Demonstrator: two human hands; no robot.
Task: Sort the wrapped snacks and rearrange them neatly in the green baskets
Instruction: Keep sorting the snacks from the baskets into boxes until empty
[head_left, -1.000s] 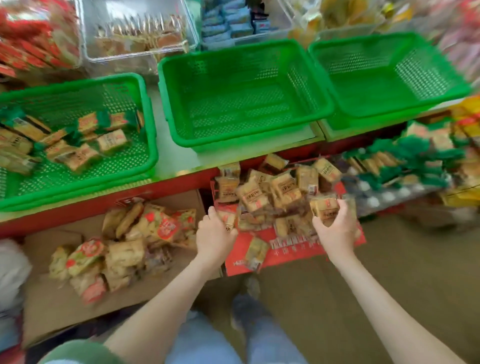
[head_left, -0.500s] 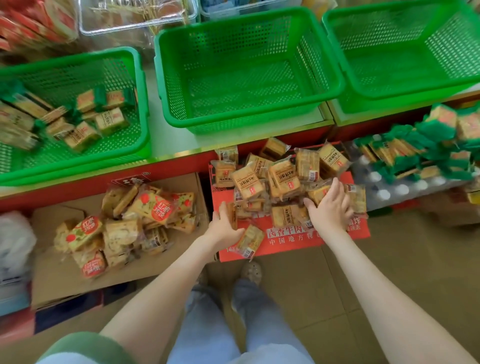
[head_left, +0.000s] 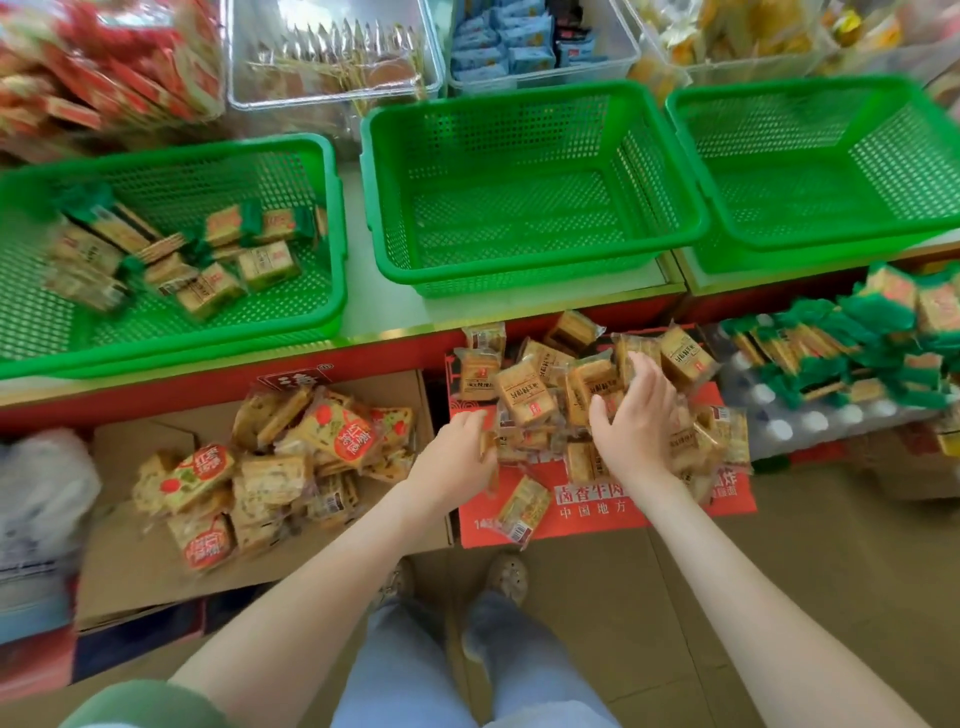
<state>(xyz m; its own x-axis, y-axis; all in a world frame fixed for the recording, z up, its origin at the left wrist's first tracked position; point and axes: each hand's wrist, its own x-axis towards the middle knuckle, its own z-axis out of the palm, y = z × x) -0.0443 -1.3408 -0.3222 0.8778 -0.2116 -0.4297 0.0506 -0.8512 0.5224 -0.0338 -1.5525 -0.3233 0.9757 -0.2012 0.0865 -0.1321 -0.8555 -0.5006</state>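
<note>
A heap of tan wrapped snacks (head_left: 524, 395) lies on a red cardboard sheet (head_left: 597, 514) below the shelf. My left hand (head_left: 457, 457) is at the heap's left edge, its fingers curled round a tan packet (head_left: 489, 448). My right hand (head_left: 636, 415) lies on top of the heap with fingers stretched forward and thumb spread. Three green baskets stand on the shelf above. The left basket (head_left: 335, 234) holds several tan and green packets, while the middle basket (head_left: 519, 273) and the right basket (head_left: 831, 236) hold nothing.
Red-labelled snacks (head_left: 291, 467) are piled on a brown cardboard box (head_left: 135, 566) to the left. Green-wrapped snacks (head_left: 857, 353) lie on a tray at the right. Clear bins of other goods (head_left: 332, 57) stand behind the baskets. My feet (head_left: 509, 571) are on the floor below.
My right hand has opened and slid forward over the top of the heap. My left hand has stayed at the heap's left edge, still holding a packet.
</note>
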